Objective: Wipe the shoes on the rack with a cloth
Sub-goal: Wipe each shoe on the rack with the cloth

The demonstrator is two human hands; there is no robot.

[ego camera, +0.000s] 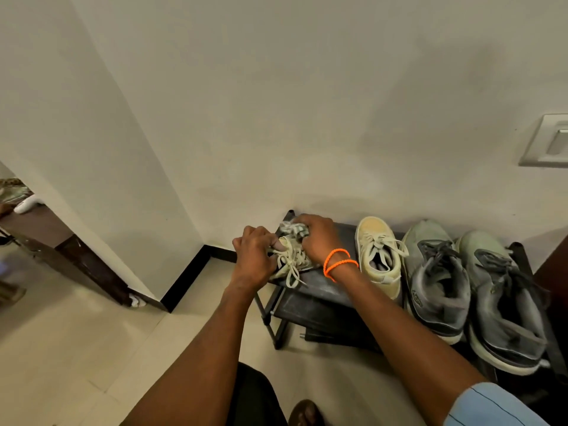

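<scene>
- Pale wall [307, 103] and tiled floor [76, 348] frame a black rack [319, 284] in the corner.
- Left hand [253, 261] grips the cream shoe [292, 259] on the rack's left end, apparently steadying it.
- Right hand [319, 238], grip closed round a cloth [293, 229], presses it onto that shoe.
- Rack also holds, rightward: second cream shoe [379, 256], two grey sneakers [476, 290].

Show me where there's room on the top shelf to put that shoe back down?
There is a bare dark strip of top shelf between the right hand and the cream shoe. Rightward it is crowded: that shoe and the two grey sneakers sit side by side. The lower shelf also shows bare surface.
</scene>
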